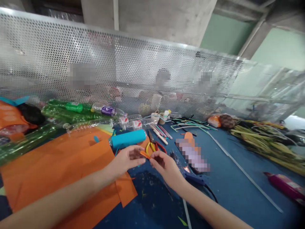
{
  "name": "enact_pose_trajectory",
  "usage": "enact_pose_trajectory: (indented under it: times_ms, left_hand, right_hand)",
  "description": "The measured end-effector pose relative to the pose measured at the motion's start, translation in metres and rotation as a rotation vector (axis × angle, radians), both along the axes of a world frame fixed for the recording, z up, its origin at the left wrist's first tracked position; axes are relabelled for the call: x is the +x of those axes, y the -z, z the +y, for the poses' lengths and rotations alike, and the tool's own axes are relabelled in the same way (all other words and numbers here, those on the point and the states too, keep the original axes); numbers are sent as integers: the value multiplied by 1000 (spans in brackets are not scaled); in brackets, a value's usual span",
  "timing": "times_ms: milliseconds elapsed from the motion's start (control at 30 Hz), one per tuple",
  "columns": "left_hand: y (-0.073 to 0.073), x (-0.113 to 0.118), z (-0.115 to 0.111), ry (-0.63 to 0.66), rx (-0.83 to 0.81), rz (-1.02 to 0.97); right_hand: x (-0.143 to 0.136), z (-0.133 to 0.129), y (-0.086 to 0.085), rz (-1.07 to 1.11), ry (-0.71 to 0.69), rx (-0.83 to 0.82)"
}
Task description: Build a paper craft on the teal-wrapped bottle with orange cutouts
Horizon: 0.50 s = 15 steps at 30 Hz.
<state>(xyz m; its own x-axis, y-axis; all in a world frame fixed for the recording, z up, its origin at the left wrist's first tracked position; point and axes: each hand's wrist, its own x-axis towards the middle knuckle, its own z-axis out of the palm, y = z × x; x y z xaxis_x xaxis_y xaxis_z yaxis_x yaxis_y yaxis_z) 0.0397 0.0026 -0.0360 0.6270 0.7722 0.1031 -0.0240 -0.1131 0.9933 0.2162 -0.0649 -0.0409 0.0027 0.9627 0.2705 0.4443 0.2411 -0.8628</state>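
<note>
My right hand (166, 163) pinches a small, narrow strip of orange paper (145, 155) between thumb and fingertips. Close by on the left, my left hand (131, 157) is curved around the strip's other end, its thumb apart from its fingers; whether they touch the strip is hard to see. Just beyond my left hand lies a bottle wrapped in blue (128, 139). Scissors with red and yellow handles (152, 146) rest behind the strip. A dark blue glue gun (195, 178) with a black cable lies beside my right wrist. Large orange paper sheets (78, 171) spread under my left forearm.
Clear and green plastic bottles (64, 113) lie along the back left, before a perforated metal screen (143, 63). Several markers (162, 132) and thin tubes (193, 123) sit at the back. Dried stalks (264, 143) and a magenta bottle (286, 187) are at the right.
</note>
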Motion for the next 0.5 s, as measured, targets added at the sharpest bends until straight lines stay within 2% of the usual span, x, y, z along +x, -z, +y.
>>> enact_pose_trajectory:
  times_ms: [67, 167, 267, 500]
  left_hand:
    - [2, 7, -3, -36, -118, -38]
    - [3, 14, -9, -139, -176, -99]
    - [6, 16, -13, -232, -127, -96]
    - [24, 15, -12, -257, 14, -87]
  right_hand:
    - [0, 0, -2, 101, 3, -32]
    - [-2, 0, -1, 181, 6, -49]
    - [-3, 0, 1, 221, -10, -69]
    - [-7, -5, 4, 224, -60, -100]
